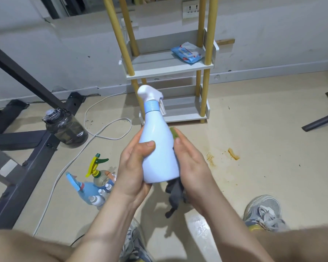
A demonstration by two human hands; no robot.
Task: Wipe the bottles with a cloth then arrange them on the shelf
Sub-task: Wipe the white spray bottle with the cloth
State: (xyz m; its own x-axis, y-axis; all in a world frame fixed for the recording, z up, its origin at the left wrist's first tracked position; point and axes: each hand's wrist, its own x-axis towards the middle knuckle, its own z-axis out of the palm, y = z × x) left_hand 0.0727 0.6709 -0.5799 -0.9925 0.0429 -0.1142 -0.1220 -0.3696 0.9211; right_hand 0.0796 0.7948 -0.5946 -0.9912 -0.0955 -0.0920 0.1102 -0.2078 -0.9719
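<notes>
- A pale spray bottle (157, 148) with a white trigger head and a blue collar is held upright in the air, in front of the shelf (169, 70) and above the floor (263, 138).
- The bottle's lower body is gripped by the left hand (133, 167), with the thumb laid across the front.
- A grey cloth (175, 193) with a green edge is pressed against the bottle's right side by the right hand (191, 161); the fingers are seen fairly straight, and the cloth's loose end hangs below the palm.
- Both visible shelf tiers are noted without bottles; a pack of wipes (187, 53) lies on the upper one.
- Further bottles are grouped on the floor to the left: one with a yellow and green trigger (98, 163), a blue sprayer (85, 190), and several small white-capped bottles (95, 199).
- A dark water jug (68, 127) stands beside a black metal frame (32, 161), with a white cable (106, 129) looped nearby.
</notes>
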